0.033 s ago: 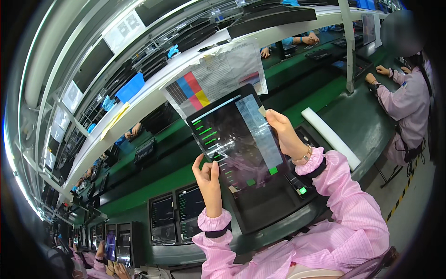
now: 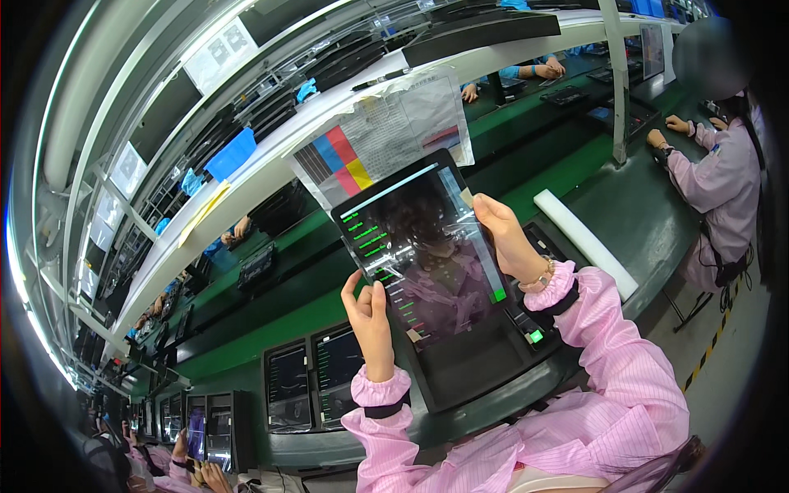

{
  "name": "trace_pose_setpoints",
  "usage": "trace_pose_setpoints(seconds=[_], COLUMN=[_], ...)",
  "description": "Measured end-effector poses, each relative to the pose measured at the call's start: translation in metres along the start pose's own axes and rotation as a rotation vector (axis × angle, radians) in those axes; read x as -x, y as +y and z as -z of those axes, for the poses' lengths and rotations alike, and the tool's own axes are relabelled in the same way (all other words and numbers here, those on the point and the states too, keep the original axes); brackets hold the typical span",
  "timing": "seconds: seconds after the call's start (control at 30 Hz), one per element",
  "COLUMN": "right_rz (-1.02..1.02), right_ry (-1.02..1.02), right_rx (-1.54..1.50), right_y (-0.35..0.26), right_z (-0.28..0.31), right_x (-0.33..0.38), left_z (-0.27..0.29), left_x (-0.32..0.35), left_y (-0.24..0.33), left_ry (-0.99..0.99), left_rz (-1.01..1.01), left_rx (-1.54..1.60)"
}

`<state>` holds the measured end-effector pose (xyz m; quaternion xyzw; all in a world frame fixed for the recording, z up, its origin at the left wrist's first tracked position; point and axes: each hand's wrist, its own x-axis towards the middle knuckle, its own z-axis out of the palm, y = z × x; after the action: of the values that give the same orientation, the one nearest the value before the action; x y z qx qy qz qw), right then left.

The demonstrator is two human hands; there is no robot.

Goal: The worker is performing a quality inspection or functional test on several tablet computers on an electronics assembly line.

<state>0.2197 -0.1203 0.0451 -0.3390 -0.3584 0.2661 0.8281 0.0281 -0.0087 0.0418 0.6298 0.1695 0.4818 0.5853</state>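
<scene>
A black tablet (image 2: 440, 267) is held up at a tilt between my hands. Its lit screen is dark, with rows of green and pale text down the left side. A narrow bluish strip runs along its right side, and reflections cover the middle. My left hand (image 2: 371, 324) is closed on the left edge. On the right edge my right hand (image 2: 508, 242) grips with the thumb over the front, next to a small beige tab (image 2: 467, 197). Beneath the tablet is a black tray (image 2: 472, 374) on the bench.
Left of the tray lie two more lit tablets (image 2: 288, 386) in black trays. A white foam bar (image 2: 585, 244) lies to the right. A printed sheet (image 2: 394, 123) hangs behind the tablet from a shelf. A co-worker in pink (image 2: 719, 172) sits at far right; other workers' hands show beyond.
The pale bluish area on the screen has narrowed toward the right edge, and the reflection in the middle has become clearer. Both hands keep nearly the same hold.
</scene>
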Motion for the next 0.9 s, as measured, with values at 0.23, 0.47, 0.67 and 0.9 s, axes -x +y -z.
trace_pose_setpoints(seconds=[0.23,0.47,0.67,0.9], right_rz=[0.038,0.04,0.06,0.057], right_ry=[0.035,0.044,0.036,-0.012], right_rx=[0.035,0.039,0.017,-0.001], right_y=[0.0,-0.016,-0.031,-0.036], right_z=[0.003,-0.003,-0.02,-0.041], right_x=[0.018,0.034,0.048,0.06], left_z=[-0.008,0.011,0.029,0.042], left_x=[-0.004,0.041,0.111,0.137], left_y=[-0.002,0.004,-0.005,0.006], left_ry=[0.034,-0.105,-0.267,-0.192], left_rz=[0.014,-0.036,0.032,0.085], left_rx=[-0.092,-0.067,-0.092,0.015])
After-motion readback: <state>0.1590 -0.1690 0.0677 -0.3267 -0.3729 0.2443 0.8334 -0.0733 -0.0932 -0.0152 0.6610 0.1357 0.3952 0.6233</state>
